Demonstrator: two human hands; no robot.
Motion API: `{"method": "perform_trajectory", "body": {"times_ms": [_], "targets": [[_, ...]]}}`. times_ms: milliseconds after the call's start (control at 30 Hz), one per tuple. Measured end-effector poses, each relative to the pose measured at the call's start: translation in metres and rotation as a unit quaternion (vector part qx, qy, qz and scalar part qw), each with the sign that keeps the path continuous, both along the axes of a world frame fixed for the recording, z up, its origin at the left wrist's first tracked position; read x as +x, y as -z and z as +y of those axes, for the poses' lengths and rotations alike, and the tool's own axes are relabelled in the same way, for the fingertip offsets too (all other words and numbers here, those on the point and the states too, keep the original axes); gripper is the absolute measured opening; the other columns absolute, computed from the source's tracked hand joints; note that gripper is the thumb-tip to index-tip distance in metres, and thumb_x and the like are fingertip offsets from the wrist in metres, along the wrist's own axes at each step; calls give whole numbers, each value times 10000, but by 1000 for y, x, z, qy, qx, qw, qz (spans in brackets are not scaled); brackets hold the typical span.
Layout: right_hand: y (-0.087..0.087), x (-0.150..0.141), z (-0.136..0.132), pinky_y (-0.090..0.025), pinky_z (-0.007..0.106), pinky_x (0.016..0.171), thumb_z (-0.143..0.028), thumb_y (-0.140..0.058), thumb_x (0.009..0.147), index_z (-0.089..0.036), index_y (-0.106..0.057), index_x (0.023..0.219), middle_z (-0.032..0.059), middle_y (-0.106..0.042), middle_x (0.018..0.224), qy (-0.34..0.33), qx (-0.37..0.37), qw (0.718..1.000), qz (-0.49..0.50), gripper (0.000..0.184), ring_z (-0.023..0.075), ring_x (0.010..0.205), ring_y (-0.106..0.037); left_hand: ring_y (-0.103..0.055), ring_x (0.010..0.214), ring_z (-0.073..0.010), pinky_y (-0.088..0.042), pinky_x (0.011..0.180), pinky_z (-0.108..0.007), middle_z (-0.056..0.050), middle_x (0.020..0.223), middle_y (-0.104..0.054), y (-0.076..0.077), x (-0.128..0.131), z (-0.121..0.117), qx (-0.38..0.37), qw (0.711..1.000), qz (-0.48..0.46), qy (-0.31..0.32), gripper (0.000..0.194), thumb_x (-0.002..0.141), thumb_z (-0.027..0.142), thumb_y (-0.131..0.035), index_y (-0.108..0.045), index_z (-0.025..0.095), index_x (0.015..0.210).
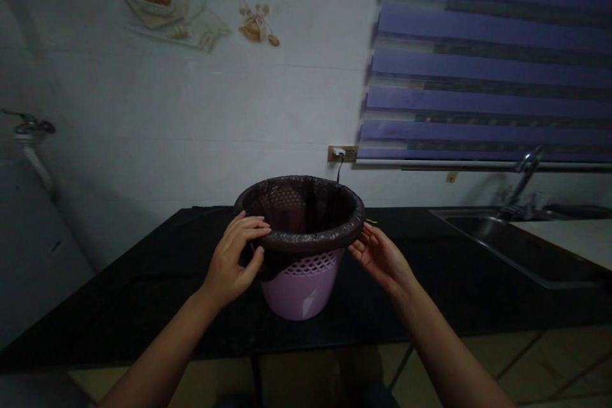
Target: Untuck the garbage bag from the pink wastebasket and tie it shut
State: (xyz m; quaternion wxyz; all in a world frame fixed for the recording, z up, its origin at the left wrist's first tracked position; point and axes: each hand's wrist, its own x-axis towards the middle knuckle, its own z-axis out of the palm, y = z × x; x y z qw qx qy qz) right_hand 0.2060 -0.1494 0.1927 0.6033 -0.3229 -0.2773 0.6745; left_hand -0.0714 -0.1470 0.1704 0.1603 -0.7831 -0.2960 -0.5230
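A pink lattice waste bin [301, 284] stands on a black countertop [143, 280]. A dark bin bag [306, 213] lines it and is folded over the rim. My left hand [236, 258] curls round the bag's folded edge at the bin's left rim, thumb below and fingers on top. My right hand [380, 255] is at the right rim, fingers partly spread and touching the bag's edge there.
A steel sink [502, 236] with a tap [523, 175] lies at the right of the counter, under a blue striped blind [488, 64]. A wall socket [342, 153] with a cable sits behind the bin. Another tap [29, 127] sticks out at the far left.
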Motion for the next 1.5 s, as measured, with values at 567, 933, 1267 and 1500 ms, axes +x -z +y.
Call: {"method": "perform_trajectory", "body": {"times_ms": [567, 933, 1267, 1500], "targets": [[4, 4, 5, -517, 198, 596, -204, -571, 729, -138, -489, 918, 1, -583, 798, -4, 4, 1000, 5, 216, 71, 639, -581, -548, 1111, -120, -350, 1110, -395, -39, 1065, -603, -1, -5, 5, -17, 999, -18, 33, 266, 771, 102, -507, -533, 181, 1024], [3, 4, 3, -521, 202, 598, -207, -568, 739, -139, -497, 917, 4, -584, 813, -1, 4, 1000, 9, 203, 73, 655, -589, -563, 1096, -135, -352, 1113, -427, -52, 1056, -609, -1, -9, 7, -39, 997, -38, 45, 240, 768, 123, -502, -549, 169, 998], [6, 6, 4, -528, 208, 612, -224, -567, 755, -134, -515, 913, 7, -584, 815, -15, 24, 1000, 10, 189, 69, 658, -590, -569, 1082, -133, -359, 1109, -419, -49, 1033, -614, 1, -11, 10, -39, 997, -49, 55, 232, 763, 122, -502, -548, 168, 985], [6, 8, 5, -525, 210, 610, -226, -560, 766, -150, -515, 932, 0, -592, 817, -6, 17, 1000, 14, 188, 71, 661, -586, -579, 1070, -146, -362, 1106, -445, -57, 1012, -620, 2, -12, 12, -53, 995, -64, 52, 210, 758, 137, -501, -554, 159, 960]]}}
